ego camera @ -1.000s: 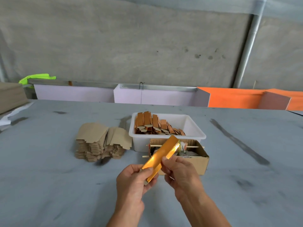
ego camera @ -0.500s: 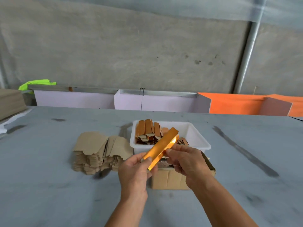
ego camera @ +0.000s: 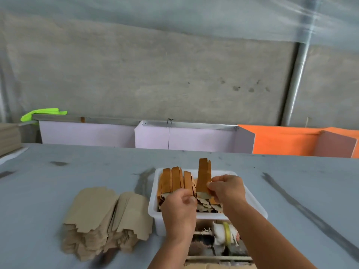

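At the near edge of the grey table (ego camera: 48,191), an open brown cardboard box (ego camera: 217,266) with a white rag (ego camera: 219,232) and a yellow tape roll (ego camera: 227,231) inside. Just beyond, left hand (ego camera: 179,209) curled, fingertips against the row of orange pieces (ego camera: 172,180); whether gripping any, cannot tell. Right hand (ego camera: 227,188) pinching the lower end of a long orange-gold folded carton (ego camera: 204,176), upright in the white plastic tub (ego camera: 256,209), long axis vertical, top end up. Left of the tub, a stack of flat brown paper blanks (ego camera: 104,216). Past the far edge, lilac panels (ego camera: 87,133), orange panels (ego camera: 281,140), concrete wall (ego camera: 155,74), grey pipe (ego camera: 295,82).
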`<state>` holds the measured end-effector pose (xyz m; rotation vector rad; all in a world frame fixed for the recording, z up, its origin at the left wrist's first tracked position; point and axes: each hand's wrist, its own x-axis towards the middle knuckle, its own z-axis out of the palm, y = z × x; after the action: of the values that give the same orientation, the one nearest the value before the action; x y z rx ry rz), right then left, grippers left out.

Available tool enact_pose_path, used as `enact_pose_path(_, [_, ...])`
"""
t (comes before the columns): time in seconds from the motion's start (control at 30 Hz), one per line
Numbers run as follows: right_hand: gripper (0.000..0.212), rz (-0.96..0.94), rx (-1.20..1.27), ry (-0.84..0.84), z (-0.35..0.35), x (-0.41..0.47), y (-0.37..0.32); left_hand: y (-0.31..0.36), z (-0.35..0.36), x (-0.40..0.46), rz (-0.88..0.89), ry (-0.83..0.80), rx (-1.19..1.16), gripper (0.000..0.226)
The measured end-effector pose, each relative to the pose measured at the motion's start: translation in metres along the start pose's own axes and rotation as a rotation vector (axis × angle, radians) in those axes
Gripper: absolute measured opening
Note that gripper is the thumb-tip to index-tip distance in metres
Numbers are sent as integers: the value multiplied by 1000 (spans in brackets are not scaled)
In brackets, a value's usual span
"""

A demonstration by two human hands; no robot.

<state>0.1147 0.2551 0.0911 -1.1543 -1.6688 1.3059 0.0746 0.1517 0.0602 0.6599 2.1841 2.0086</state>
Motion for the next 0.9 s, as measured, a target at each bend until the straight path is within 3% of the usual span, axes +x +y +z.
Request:
enact_pose_path(0.2, [21, 54, -154, 59, 19, 51, 19, -23, 5, 23, 171, -22, 299, 23])
enact_pose_path(0.3, [14, 37, -246, 55, 27, 68, 22, -30, 5, 29, 173, -19, 338, 27])
enact_pose_path(0.43, [28, -9, -431, 18, 40, 73, 21, -30, 2, 27, 165, -11, 331, 30])
enact_pose_path(0.57, [21, -90, -777, -95, 48, 57, 21, -29, -6, 19, 204, -15, 342, 31])
enact_pose_path(0.67, [14, -273, -1030, -77, 52, 37, 17, -33, -18, 13, 221, 42, 349, 33])
enact_pose_path(0.73, [20, -463, -965, -88, 55, 20, 9, -36, -28, 9, 233, 109, 347, 36])
enact_pose_path(0.9, [24, -895, -818, -340, 78, -49, -6, -50, -68, 2, 98, 423, 209, 47])
